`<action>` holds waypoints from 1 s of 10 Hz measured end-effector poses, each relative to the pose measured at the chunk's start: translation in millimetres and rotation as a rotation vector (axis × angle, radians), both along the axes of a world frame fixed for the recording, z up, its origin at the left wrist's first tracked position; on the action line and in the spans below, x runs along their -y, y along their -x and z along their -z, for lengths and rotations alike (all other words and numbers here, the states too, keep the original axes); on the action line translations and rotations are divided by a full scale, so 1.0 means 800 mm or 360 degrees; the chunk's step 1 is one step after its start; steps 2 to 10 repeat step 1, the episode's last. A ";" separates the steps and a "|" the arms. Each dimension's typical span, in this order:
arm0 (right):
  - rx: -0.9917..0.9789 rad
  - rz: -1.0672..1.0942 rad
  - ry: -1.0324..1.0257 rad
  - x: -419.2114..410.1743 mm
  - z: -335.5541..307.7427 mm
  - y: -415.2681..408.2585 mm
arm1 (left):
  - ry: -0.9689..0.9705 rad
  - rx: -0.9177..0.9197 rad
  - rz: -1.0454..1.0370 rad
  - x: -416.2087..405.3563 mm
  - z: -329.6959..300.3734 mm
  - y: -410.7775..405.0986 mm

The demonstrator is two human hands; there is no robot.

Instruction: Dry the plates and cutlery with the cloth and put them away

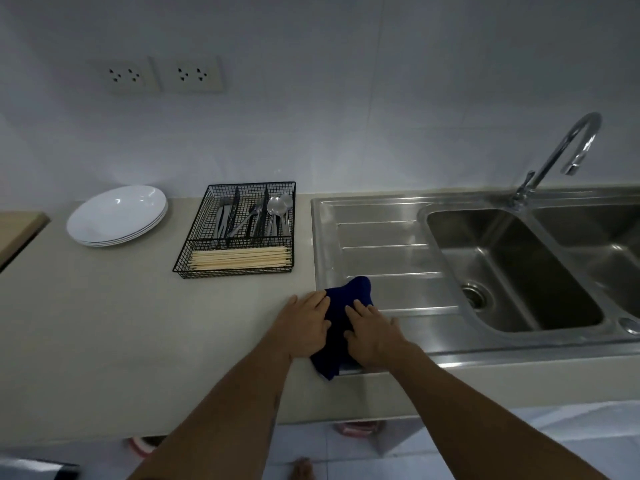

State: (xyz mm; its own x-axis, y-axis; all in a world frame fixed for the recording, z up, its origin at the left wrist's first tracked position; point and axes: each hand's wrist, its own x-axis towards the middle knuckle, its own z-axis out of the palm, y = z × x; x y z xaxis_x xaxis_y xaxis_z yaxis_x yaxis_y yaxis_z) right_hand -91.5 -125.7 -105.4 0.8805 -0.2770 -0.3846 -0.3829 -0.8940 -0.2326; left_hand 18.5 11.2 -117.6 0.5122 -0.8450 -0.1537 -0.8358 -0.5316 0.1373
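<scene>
Cloth (346, 306), dark blue, lies nearest, at the front of the counter (104, 341) where it meets the drainboard (381, 237), one corner hanging over the front edge. Both hands are laid on it: the left hand (306, 323) rests on its left side with fingers straight and close together, partly on the counter; the right hand (372, 332) presses on its right side, fingers straight and a little apart, thumb out over the steel. Neither hand pinches or bunches the fabric, so it looks more like flattening or folding than wiping a dish.

Further back, well apart from the hands, stands a black wire caddy (239, 230). Its front compartment holds chopsticks (239, 260) lying crosswise; the rear compartments hold cutlery (256, 216), with spoons on the right, and what the left ones are I cannot tell. Left of the caddy, near the wall, plates (117, 214) sit in a neat white stack.

The drainboard shows nothing on it and the sink (512, 268) beside it shows no dishes, with the tap (568, 147) behind. Judging by that, the drying and putting away seem done or nearly so: plates stacked, cutlery sorted. What seems left is only the cloth itself, to be folded or set aside
</scene>
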 end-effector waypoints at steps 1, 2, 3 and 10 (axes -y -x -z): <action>0.0228 0.0026 -0.0054 0.020 -0.044 -0.023 | 0.0117 0.0051 -0.0067 0.004 -0.042 -0.017; 0.0228 0.0026 -0.0054 0.020 -0.044 -0.023 | 0.0117 0.0051 -0.0067 0.004 -0.042 -0.017; 0.0228 0.0026 -0.0054 0.020 -0.044 -0.023 | 0.0117 0.0051 -0.0067 0.004 -0.042 -0.017; 0.0228 0.0026 -0.0054 0.020 -0.044 -0.023 | 0.0117 0.0051 -0.0067 0.004 -0.042 -0.017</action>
